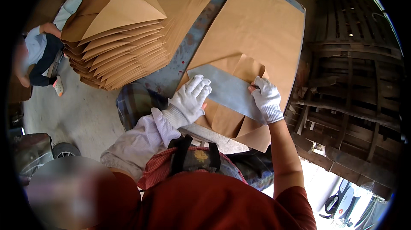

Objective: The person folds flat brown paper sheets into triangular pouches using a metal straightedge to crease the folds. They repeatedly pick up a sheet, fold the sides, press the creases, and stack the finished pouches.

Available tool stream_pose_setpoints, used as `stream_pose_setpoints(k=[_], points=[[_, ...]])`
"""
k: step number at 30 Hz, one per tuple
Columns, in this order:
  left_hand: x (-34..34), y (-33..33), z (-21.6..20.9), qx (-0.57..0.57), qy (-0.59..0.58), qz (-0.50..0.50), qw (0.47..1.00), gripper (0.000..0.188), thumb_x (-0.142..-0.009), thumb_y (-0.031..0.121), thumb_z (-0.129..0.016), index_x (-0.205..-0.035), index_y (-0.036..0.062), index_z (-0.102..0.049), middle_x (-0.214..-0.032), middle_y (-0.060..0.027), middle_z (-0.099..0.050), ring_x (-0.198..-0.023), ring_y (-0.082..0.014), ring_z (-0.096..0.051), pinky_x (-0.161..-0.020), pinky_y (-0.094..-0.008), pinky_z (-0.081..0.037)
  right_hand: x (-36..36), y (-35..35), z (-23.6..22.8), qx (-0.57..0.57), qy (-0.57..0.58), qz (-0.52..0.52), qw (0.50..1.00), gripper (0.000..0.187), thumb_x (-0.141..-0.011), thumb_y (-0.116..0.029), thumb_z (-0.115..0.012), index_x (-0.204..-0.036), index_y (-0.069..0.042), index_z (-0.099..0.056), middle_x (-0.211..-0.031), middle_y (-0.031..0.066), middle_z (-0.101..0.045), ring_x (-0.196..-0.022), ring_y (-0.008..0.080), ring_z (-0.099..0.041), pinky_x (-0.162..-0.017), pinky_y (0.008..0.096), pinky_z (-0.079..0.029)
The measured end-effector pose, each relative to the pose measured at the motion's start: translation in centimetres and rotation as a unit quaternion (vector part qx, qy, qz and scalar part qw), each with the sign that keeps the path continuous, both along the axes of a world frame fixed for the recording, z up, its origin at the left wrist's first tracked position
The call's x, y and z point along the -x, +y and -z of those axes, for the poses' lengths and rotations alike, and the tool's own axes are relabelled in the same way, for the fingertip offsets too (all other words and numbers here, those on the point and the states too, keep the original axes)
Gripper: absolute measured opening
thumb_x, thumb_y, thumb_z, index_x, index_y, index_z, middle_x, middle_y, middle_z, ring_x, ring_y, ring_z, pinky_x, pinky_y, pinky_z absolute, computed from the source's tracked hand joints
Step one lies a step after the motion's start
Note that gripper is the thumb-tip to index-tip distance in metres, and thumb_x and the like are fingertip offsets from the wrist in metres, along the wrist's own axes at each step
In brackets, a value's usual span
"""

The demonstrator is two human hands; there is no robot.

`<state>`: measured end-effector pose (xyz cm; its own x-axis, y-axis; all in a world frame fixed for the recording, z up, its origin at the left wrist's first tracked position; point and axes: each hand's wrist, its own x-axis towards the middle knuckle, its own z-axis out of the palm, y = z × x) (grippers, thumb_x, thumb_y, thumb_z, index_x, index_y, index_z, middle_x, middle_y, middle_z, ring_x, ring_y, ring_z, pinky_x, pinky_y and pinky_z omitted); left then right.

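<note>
A brown kraft paper bag (229,121) lies in front of me, its folded end spread out with creased flaps. Across these folds rests a flat grey plate (227,88), set at a slant. My left hand (190,98), in a white glove with a bare thumb tip, lies with fingers stretched over the plate's left end. At the other end is my right hand (266,98), gloved too, with fingers curled and thumb tip bare. It sits by the plate's edge and a raised paper flap (249,68); what exactly it pinches is hidden under the fingers.
Large brown paper sheets (261,24) lie beneath the work on a grey-blue table (188,46). A tall stack of folded paper bags (120,37) stands at the left. Beyond it sits another person (38,54). Wooden pallets (351,71) rise along the right.
</note>
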<state>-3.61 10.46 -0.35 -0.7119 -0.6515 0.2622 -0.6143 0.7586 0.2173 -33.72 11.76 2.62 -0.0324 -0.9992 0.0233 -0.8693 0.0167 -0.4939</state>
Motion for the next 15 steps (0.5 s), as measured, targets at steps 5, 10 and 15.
stream_pose_setpoints(k=[5, 10, 15], points=[[-0.6, 0.1, -0.1, -0.008, 0.006, -0.002, 1.000, 0.054, -0.072, 0.015, -0.076, -0.121, 0.0046, -0.057, -0.137, -0.0112, -0.054, -0.138, -0.0331, -0.044, -0.110, -0.0417, -0.043, -0.6, -0.3, -0.3, -0.019, -0.030, -0.003, 0.999, 0.012, -0.087, -0.018, -0.069, -0.093, -0.008, -0.065, -0.095, 0.0147, -0.071, -0.087, 0.0371, -0.067, -0.075, 0.0437, -0.053], [-0.5, -0.4, 0.2, -0.010, 0.022, 0.013, 1.000, 0.052, -0.072, 0.014, -0.075, -0.120, 0.0035, -0.059, -0.137, -0.0118, -0.055, -0.138, -0.0344, -0.045, -0.111, -0.0441, -0.043, -0.5, 0.1, 0.1, 0.040, 0.071, -0.033, 0.996, 0.015, -0.086, -0.015, -0.068, -0.099, -0.009, -0.064, -0.099, 0.0140, -0.070, -0.088, 0.0356, -0.067, -0.075, 0.0456, -0.052], [0.6, -0.9, -0.4, -0.023, 0.052, 0.044, 0.997, 0.058, -0.068, 0.009, -0.073, -0.123, 0.0014, -0.058, -0.136, -0.0163, -0.057, -0.135, -0.0402, -0.048, -0.111, -0.0478, -0.043, -1.7, 3.3, 0.9, 0.218, 0.190, -0.096, 0.953, 0.052, -0.070, -0.033, -0.080, -0.112, -0.006, -0.065, -0.126, 0.0165, -0.062, -0.120, 0.0380, -0.058, -0.109, 0.0543, -0.041]])
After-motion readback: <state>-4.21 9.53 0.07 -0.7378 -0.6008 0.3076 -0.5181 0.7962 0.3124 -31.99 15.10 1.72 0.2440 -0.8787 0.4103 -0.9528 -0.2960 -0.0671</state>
